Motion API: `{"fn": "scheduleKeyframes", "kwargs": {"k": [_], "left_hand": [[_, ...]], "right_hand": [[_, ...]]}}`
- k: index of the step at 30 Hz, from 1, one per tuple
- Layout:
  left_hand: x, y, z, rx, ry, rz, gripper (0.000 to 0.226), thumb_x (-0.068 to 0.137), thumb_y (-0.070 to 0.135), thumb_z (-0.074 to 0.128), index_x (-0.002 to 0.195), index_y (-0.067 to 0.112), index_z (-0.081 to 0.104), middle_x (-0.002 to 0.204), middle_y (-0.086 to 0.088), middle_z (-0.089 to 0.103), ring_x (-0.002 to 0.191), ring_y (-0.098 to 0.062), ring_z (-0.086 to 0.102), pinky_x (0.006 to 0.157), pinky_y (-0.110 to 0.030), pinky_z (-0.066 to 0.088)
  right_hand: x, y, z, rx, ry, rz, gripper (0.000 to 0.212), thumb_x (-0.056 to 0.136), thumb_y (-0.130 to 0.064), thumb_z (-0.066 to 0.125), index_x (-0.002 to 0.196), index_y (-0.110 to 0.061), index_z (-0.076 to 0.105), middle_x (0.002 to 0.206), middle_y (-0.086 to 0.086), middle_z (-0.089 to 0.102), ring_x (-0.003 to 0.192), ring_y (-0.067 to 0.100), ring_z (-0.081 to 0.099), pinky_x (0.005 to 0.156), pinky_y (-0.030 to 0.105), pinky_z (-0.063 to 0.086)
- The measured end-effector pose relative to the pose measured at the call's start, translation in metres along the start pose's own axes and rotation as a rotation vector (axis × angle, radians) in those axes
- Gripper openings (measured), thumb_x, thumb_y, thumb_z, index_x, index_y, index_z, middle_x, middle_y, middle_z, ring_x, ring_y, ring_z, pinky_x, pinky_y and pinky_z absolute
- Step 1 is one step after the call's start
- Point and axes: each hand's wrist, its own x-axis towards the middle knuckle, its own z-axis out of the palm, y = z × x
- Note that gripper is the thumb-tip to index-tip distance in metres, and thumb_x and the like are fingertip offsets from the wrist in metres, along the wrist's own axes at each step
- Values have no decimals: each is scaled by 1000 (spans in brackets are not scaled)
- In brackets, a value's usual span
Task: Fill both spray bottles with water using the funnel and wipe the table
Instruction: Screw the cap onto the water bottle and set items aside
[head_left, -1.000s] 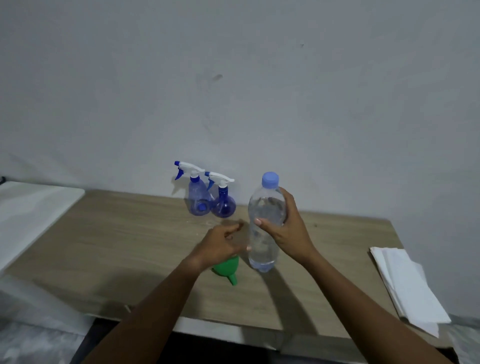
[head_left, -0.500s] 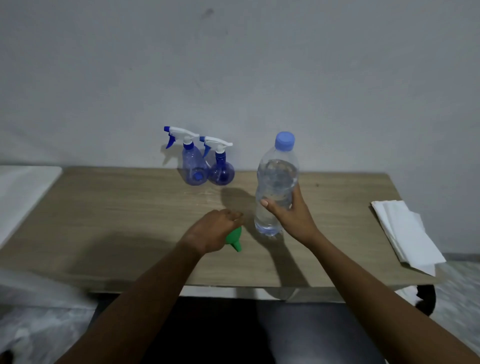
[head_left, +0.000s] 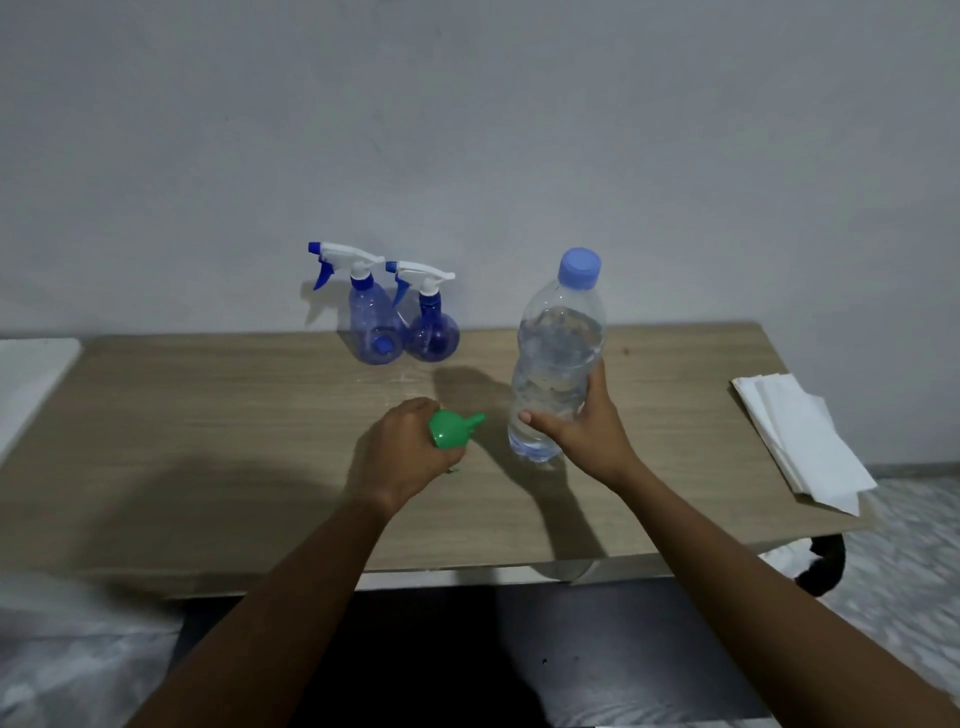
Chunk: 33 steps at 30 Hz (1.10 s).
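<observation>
Two blue spray bottles with white trigger heads stand side by side at the back of the wooden table: the left spray bottle and the right spray bottle. My left hand is shut on a small green funnel, its spout pointing right. My right hand grips the lower part of a clear water bottle with a blue cap, upright and partly filled, its base on or just above the table.
A stack of white paper towels lies at the table's right end, overhanging the front edge. A white surface adjoins the table on the left. A plain wall rises right behind the spray bottles.
My left hand has turned the green funnel so its wide mouth and spout now show. The water bottle stays gripped and has shifted right. The view has tilted downward.
</observation>
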Motion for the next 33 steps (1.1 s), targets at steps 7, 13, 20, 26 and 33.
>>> {"fn": "scheduleKeyframes", "kwargs": {"k": [7,13,20,26,33], "left_hand": [[-31,-18,3,38,-120,-145,87,56,72,67,134,35,57,117,3,72,105,-22,67,87,-36,56],[-9,11,0,-134,-14,-222,58,65,54,82,115,26,72,105,-1,76,99,-24,69,82,-30,54],[77,59,6,-137,36,-315,41,77,47,77,109,22,70,102,-4,72,94,-27,68,67,-28,41],[125,67,36,-3,-13,-300,36,84,39,74,114,18,67,105,-6,71,97,-27,69,71,-32,47],[148,58,47,-55,-21,-236,33,89,24,70,119,14,65,110,-8,71,102,-28,68,79,-33,52]], "right_hand": [[-1,-3,3,-25,43,28,87,71,-23,92,135,-44,37,126,-15,64,114,1,64,98,32,55],[18,-5,3,-113,114,-38,79,68,-29,92,134,-30,48,122,-7,68,111,13,67,95,43,57],[87,-5,7,-151,252,-89,80,70,-29,90,137,-25,45,125,-4,66,111,14,64,93,32,53],[145,5,10,-200,264,-131,78,71,-33,88,135,-26,43,127,-4,62,114,17,62,96,41,54],[163,18,4,-198,223,-142,79,76,-35,86,139,-23,40,133,-3,56,119,14,56,100,33,50]]}}
